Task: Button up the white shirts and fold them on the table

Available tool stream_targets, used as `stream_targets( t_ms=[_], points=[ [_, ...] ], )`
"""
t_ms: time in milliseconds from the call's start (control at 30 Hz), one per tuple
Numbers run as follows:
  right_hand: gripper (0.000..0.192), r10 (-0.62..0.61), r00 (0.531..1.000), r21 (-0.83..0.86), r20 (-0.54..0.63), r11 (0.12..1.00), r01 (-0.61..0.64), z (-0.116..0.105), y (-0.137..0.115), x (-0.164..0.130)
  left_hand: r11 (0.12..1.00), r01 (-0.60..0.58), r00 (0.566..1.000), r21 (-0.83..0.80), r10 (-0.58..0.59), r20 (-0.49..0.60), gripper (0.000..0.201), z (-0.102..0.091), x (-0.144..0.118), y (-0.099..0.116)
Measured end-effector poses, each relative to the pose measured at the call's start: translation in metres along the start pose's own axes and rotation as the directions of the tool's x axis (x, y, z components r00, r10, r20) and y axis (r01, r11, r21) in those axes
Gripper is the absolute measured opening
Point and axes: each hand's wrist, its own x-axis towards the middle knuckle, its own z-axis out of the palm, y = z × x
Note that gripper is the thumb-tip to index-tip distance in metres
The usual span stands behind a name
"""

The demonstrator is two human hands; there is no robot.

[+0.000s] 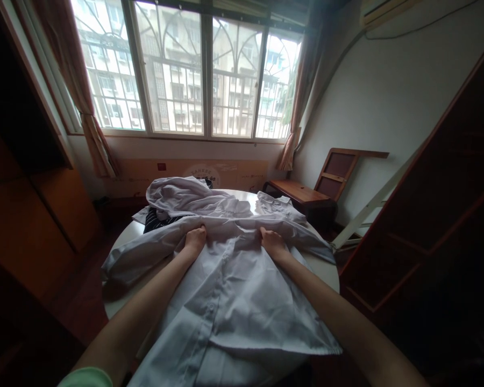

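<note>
A white button-up shirt (234,290) lies spread over a round white table (123,236), its hem toward me and its sleeves stretched left and right. My left hand (196,239) grips the fabric near the left shoulder, fingers curled into it. My right hand (271,242) pinches the cloth near the right shoulder. Both forearms reach out over the shirt's front. Behind my hands lie more white garments (181,196) in a heap, with a dark striped piece (155,219) partly under them.
A wooden bench (298,192) stands at the back right, with a wooden frame (339,169) leaning on the wall. Dark wooden cabinets flank both sides. A barred window (185,70) with curtains fills the far wall. A cardboard panel (201,173) leans below it.
</note>
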Motion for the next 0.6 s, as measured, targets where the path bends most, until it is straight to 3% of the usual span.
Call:
stream_targets(
  t_ms=[100, 167, 267, 300, 367, 433, 467, 500, 600],
  points=[
    [0.022, 0.036, 0.998, 0.068, -0.060, 0.997, -0.032, 0.000, -0.007, -0.004, 0.997, -0.074, 0.997, -0.029, 0.073, -0.033, 0.030, 0.002, 0.002, -0.001],
    [0.018, 0.004, 0.993, 0.178, -0.115, 0.984, 0.016, -0.002, -0.015, -0.017, 0.982, -0.174, 0.984, -0.074, 0.170, -0.052, 0.027, 0.003, 0.003, -0.004],
    [0.013, -0.235, 0.964, 0.358, -0.123, 0.896, 0.264, -0.011, -0.030, -0.054, 0.944, -0.293, 0.956, -0.150, 0.286, -0.065, 0.023, 0.007, 0.006, -0.010],
    [0.015, -0.361, 0.928, 0.405, -0.095, 0.837, 0.367, -0.015, -0.035, -0.070, 0.936, -0.308, 0.951, -0.173, 0.301, -0.065, 0.023, 0.009, 0.006, -0.011],
    [0.023, -0.614, 0.788, 0.461, -0.048, 0.686, 0.563, -0.026, -0.042, -0.104, 0.930, -0.306, 0.952, -0.203, 0.300, -0.061, 0.025, 0.012, 0.007, -0.012],
    [0.036, -0.754, 0.656, 0.470, -0.023, 0.571, 0.673, -0.036, -0.045, -0.134, 0.929, -0.290, 0.957, -0.230, 0.288, -0.041, 0.032, 0.014, 0.007, -0.011],
    [0.039, -0.786, 0.618, 0.461, -0.013, 0.544, 0.701, -0.040, -0.045, -0.146, 0.933, -0.271, 0.961, -0.235, 0.276, -0.014, 0.038, 0.014, 0.007, -0.009],
    [0.039, -0.799, 0.601, 0.449, -0.002, 0.536, 0.714, -0.043, -0.044, -0.155, 0.941, -0.248, 0.965, -0.231, 0.260, 0.022, 0.045, 0.015, 0.007, -0.007],
    [0.029, -0.790, 0.611, 0.404, 0.038, 0.572, 0.714, -0.048, -0.039, -0.170, 0.969, -0.167, 0.972, -0.184, 0.193, 0.136, 0.063, 0.016, 0.009, 0.001]
  ],
)
